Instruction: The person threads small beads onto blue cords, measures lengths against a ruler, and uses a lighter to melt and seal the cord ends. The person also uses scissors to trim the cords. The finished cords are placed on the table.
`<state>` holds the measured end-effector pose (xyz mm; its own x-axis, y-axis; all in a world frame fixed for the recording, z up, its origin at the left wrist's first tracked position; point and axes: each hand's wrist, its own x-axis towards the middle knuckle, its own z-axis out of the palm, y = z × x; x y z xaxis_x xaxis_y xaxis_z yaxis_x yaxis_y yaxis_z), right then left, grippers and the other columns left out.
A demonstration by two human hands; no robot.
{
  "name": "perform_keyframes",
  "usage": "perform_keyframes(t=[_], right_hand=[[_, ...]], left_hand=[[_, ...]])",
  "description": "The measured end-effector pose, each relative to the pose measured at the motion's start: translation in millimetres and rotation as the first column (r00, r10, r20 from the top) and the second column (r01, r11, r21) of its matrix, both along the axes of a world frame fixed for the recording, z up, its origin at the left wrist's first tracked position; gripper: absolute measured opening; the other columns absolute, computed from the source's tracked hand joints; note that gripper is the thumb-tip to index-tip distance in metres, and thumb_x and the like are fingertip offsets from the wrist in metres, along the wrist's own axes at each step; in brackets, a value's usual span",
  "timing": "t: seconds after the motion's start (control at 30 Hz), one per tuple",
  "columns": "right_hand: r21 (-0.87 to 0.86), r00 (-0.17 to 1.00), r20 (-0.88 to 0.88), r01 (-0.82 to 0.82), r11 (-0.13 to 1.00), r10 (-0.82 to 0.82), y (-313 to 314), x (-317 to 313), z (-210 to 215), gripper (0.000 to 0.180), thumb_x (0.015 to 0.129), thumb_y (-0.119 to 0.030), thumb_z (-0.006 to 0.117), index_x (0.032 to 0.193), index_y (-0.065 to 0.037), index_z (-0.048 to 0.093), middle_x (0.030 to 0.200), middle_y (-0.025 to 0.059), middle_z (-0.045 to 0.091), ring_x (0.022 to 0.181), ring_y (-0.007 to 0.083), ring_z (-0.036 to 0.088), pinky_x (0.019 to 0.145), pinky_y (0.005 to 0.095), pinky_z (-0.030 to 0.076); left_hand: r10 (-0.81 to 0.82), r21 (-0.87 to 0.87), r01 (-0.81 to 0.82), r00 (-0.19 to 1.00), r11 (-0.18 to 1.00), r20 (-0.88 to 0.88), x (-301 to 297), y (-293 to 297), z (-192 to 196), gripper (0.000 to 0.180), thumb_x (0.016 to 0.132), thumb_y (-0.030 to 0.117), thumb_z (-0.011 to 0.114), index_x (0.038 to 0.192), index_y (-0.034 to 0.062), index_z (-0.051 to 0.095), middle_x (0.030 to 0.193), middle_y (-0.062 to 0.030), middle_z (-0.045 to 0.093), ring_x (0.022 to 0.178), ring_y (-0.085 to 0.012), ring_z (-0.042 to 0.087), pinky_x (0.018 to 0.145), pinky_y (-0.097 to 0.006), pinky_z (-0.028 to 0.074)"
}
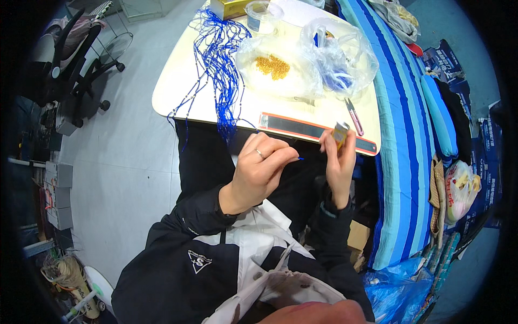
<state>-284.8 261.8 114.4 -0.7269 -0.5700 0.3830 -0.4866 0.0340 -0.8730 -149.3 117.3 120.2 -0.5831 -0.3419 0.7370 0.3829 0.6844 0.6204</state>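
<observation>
My left hand point(258, 170), with a ring on one finger, pinches a blue cord point(301, 159); its short tip pokes out from between thumb and forefinger. Opposite it, a little to the right, my right hand point(340, 159) is closed round a small yellow lighter point(339, 135) with a metal top. No flame shows. Both hands are held in front of the table's near edge, apart from each other. A bundle of beaded blue cords point(218, 65) lies on the table and hangs over that edge. Along it lies a black ruler with an orange border point(307, 129).
Gold beads point(272, 67) lie on clear plastic, beside a plastic bag point(345, 59) with blue material inside. A pink-handled cutting tool point(354, 116) rests by the ruler. Behind stand a clear tub point(263, 19) and yellow box point(229, 8). A blue striped mattress point(402, 135) adjoins the table point(172, 92).
</observation>
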Motion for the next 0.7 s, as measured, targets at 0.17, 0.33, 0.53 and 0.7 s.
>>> perform_keyframes(t=[0.17,0.33,0.53,0.7], right_hand=[[-0.302,0.753,0.555,-0.212,0.929,0.353,7,48,2,0.031,0.103,-0.032,0.041,0.106,-0.002,0.049,0.083,0.0009,0.047,0.066,0.0049,0.037,0.058,0.0179,0.033],[-0.347,0.652,0.655,-0.189,0.918,0.382,-3,63,-4,0.041,0.102,-0.044,0.04,0.099,-0.003,0.048,0.075,0.0009,0.044,0.058,0.0062,0.035,0.053,0.0197,0.029],[-0.345,0.769,0.568,-0.1,0.933,0.292,-5,61,-11,0.061,0.1,-0.057,0.029,0.078,-0.003,0.047,0.061,-0.0001,0.038,0.054,0.0074,0.035,0.053,0.0218,0.033],[-0.098,0.912,0.41,0.02,0.995,0.022,-5,63,-15,0.061,0.1,-0.051,0.032,0.063,-0.003,0.043,0.058,0.0006,0.038,0.053,0.0096,0.035,0.052,0.0251,0.033]], left_hand=[[0.036,-0.107,-0.036,0.999,0.994,-0.004,1,-2,1,0.027,0.065,-0.008,0.07,0.089,0.0045,0.067,0.082,-0.0066,0.061,0.069,-0.0232,0.052,0.06,-0.032,0.038],[0.055,-0.125,-0.056,0.998,0.991,-0.01,4,-1,3,0.028,0.064,-0.007,0.071,0.089,0.0046,0.067,0.083,-0.0059,0.061,0.068,-0.0229,0.052,0.061,-0.032,0.037],[0.07,-0.171,-0.069,0.998,0.983,-0.004,6,-4,4,0.034,0.058,-0.009,0.069,0.089,0.0054,0.067,0.084,-0.005,0.061,0.07,-0.022,0.051,0.063,-0.032,0.036],[0.089,-0.223,-0.089,0.996,0.971,-0.007,7,-4,3,0.041,0.053,-0.009,0.066,0.091,0.007,0.068,0.085,-0.0038,0.061,0.071,-0.0211,0.051,0.067,-0.034,0.035]])
